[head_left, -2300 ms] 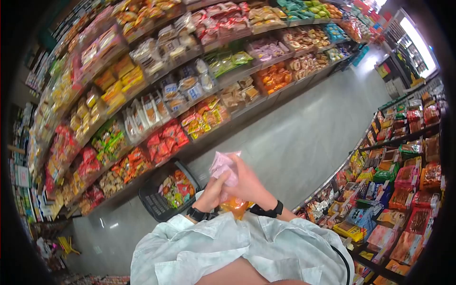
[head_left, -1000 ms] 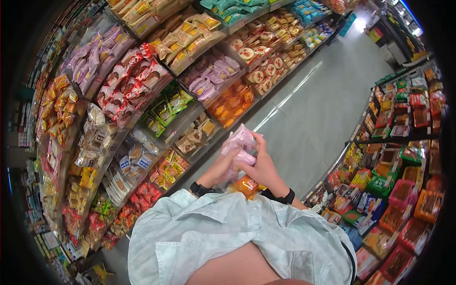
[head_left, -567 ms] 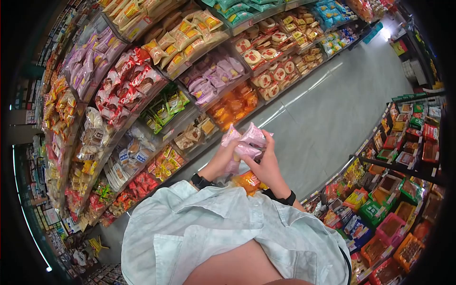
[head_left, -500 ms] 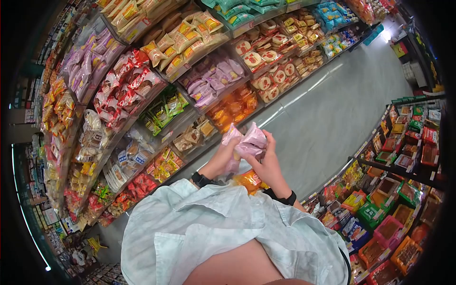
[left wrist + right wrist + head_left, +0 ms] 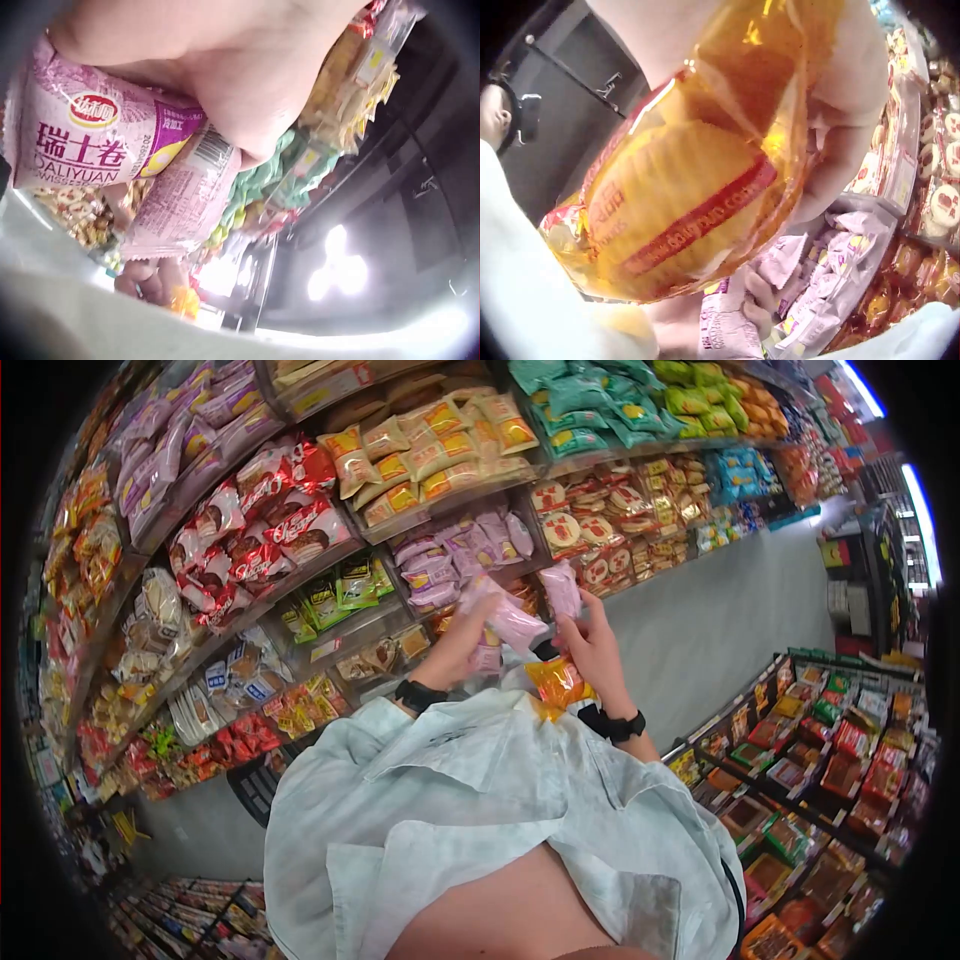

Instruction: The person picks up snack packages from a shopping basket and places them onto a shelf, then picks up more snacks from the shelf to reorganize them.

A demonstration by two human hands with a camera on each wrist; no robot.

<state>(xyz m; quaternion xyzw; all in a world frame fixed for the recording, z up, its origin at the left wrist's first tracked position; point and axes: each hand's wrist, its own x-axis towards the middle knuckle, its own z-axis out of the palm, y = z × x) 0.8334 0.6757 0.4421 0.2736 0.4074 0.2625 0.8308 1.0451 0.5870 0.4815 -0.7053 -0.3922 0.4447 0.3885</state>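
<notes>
My left hand grips pink-purple Swiss roll packets in front of my chest. Up close in the left wrist view, a printed packet lies beside a second packet showing its barcode, both under the palm. A little to the right, my right hand pinches another pink packet upright between thumb and fingers. Lower in that same hand hangs an orange-wrapped bread packet, which fills much of the right wrist view; some of the right fingers are hidden behind it.
Ahead, a bin of matching purple packets sits in the tiered snack shelf, above orange packs. Red-and-white packs fill a bin to the left. A dark basket stands on the floor at lower left. Another display lines the right side.
Earlier the hands held the pink packets bunched together; now they are apart, with one packet in the right hand. Both hands have moved up, and the purple bin appears closer.
</notes>
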